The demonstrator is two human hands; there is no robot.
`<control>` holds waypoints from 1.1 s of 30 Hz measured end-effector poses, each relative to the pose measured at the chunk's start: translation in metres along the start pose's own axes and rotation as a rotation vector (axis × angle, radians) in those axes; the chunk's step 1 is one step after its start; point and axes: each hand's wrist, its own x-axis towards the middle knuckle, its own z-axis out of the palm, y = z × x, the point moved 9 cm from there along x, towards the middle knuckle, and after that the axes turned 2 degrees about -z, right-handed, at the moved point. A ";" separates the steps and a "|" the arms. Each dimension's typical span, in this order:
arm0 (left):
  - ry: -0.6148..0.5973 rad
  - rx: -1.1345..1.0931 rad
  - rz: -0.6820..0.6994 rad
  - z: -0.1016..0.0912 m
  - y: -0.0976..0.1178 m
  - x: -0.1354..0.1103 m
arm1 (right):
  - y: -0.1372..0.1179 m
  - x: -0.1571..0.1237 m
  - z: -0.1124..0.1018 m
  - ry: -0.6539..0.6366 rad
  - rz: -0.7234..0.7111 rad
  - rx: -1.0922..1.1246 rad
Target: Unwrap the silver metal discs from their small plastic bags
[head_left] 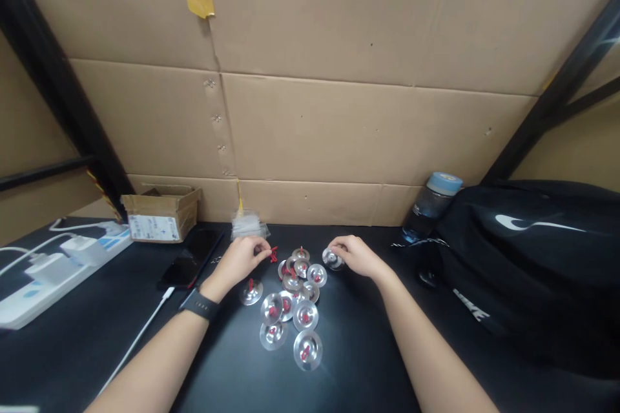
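Observation:
My left hand (247, 257), with a dark watch on its wrist, pinches a small red cord (274, 254) at its fingertips. To the right of the pile, my right hand (354, 255) has its fingers closed on the edge of a shiny metal disc (331, 258). Between the hands lie several round silver discs (306, 315), many with red cord or red bits at their centres. Some overlap in a loose heap (293, 271). One disc (250, 292) lies apart, just below my left hand. Whether the right hand's disc touches the table is unclear.
At the left are a white power strip (62, 277) with plugs, a cable, a dark phone (191, 261) and an opened cardboard box (162, 213). Clear plastic bags (248, 226) lie behind my left hand. A water bottle (431, 206) and black backpack (533, 271) stand right. Cardboard walls the back.

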 end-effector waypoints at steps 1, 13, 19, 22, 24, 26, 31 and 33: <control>-0.042 -0.006 -0.002 0.003 -0.003 0.000 | 0.009 0.001 -0.001 0.008 0.022 -0.046; -0.697 -0.279 -0.101 0.019 -0.029 -0.034 | 0.034 0.003 -0.001 0.087 0.039 -0.205; -0.486 -0.178 0.024 0.004 -0.003 -0.022 | -0.013 0.003 0.004 0.110 -0.094 -0.173; -0.304 -0.177 0.090 -0.013 0.026 -0.016 | -0.057 -0.003 0.018 0.118 -0.224 -0.044; -0.209 -0.201 0.107 -0.018 0.044 -0.014 | -0.083 -0.007 0.031 0.108 -0.292 -0.010; -0.140 -0.259 0.105 -0.019 0.058 -0.015 | -0.098 -0.010 0.039 0.126 -0.323 0.015; -0.077 -0.446 0.054 -0.003 0.072 -0.017 | -0.101 -0.012 0.049 0.146 -0.281 0.048; -0.024 -0.497 0.028 0.003 0.069 -0.016 | -0.100 -0.012 0.049 0.146 -0.267 0.044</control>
